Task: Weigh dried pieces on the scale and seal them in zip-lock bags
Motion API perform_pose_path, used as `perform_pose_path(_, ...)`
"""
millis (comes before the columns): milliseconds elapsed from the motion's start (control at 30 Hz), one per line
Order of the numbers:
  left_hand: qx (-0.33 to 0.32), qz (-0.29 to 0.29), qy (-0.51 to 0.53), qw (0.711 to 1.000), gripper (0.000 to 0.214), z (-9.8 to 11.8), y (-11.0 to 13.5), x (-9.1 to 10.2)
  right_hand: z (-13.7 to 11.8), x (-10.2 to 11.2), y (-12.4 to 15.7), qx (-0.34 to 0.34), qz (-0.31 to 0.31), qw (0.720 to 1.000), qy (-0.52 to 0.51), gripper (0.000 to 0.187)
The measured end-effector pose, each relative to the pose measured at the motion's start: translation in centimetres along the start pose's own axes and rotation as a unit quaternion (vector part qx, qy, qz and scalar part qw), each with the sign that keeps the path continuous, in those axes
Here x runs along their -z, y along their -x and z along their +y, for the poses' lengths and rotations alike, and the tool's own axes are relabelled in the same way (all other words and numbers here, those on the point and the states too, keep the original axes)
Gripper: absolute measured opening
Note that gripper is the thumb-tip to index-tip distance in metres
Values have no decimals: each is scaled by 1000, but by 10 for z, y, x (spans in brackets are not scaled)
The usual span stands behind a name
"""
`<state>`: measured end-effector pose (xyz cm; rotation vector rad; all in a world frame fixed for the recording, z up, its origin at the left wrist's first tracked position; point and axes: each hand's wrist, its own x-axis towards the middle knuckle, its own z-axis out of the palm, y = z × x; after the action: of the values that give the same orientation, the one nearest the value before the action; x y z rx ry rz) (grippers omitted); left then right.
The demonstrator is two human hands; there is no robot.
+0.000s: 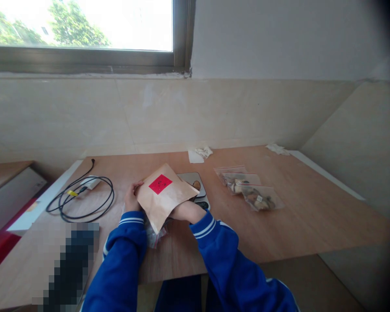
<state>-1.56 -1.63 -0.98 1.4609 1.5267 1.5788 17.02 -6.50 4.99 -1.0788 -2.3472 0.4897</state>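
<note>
I hold a brown paper envelope (164, 195) with a red square label above the wooden table (299, 208). My left hand (131, 197) grips its left edge with curled fingers. Under the envelope's right side sits my right hand (185, 211), its fingers hidden by the paper. Both arms wear blue sleeves with white stripes. Behind the envelope is a small digital scale (195, 182) with something small and brown on its plate. A crumpled clear plastic bag (154, 236) lies beneath the envelope, by my wrists.
Three clear zip bags (250, 188) with brownish pieces lie right of the scale. A coiled black cable with a white charger (84, 195) lies at the left. White paper scraps (199, 154) sit near the tiled wall, another scrap (277, 148) at the far right corner.
</note>
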Motion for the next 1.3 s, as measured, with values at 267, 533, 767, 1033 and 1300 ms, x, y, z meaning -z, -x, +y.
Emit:
perform_pose_path(267,5,-2,-19,1000,36,2,0,0,-15,40,33,-13,-68,997,-33,56)
perform_pose_path(533,1,4,-21,1000,35,4,1,0,-23,57,40,28,-23,999,-41,55)
perform_pose_path(767,-2,-3,-26,1000,36,0,-1,0,-14,62,48,17,30,999,-8,17)
perform_pose_path(1033,-4,3,-18,1000,35,5,0,-1,-6,67,59,30,121,985,-122,24)
perform_pose_path(1300,-14,-1,-33,999,37,-4,0,0,-3,61,63,24,172,978,-117,35)
